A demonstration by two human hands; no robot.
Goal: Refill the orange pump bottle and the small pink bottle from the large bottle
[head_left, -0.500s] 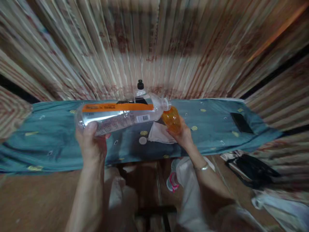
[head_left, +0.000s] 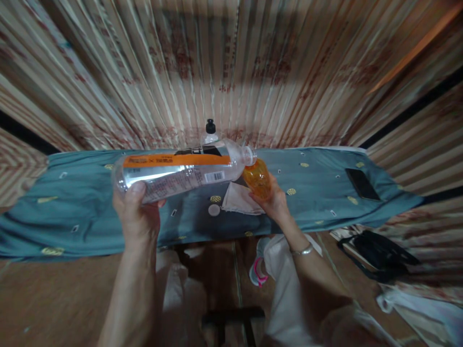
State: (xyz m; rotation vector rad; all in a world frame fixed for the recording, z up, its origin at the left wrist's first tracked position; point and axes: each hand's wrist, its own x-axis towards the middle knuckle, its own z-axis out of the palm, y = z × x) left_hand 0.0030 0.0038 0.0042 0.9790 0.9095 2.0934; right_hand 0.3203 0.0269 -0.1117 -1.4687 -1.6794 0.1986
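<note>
My left hand point(head_left: 139, 212) is closed around the base end of a large clear plastic bottle point(head_left: 173, 173) with an orange and silver label. The bottle lies nearly level in the air, its uncapped neck pointing right. That neck meets the top of an amber, see-through cup or small bottle point(head_left: 258, 179), tilted toward it. My right hand point(head_left: 277, 202) is wrapped around the amber vessel from the right. Whether liquid flows between the two I cannot tell. Below them a folded white cloth point(head_left: 240, 200) lies on the table, beside a round white cap point(head_left: 214, 210).
A teal patterned cloth point(head_left: 94, 207) covers the long table. Behind the clear bottle stands a bottle with a black pump top point(head_left: 210, 126). A dark phone point(head_left: 362, 184) lies at the right. A black bag point(head_left: 383, 250) is on the floor, and pleated curtains point(head_left: 231, 62) hang behind.
</note>
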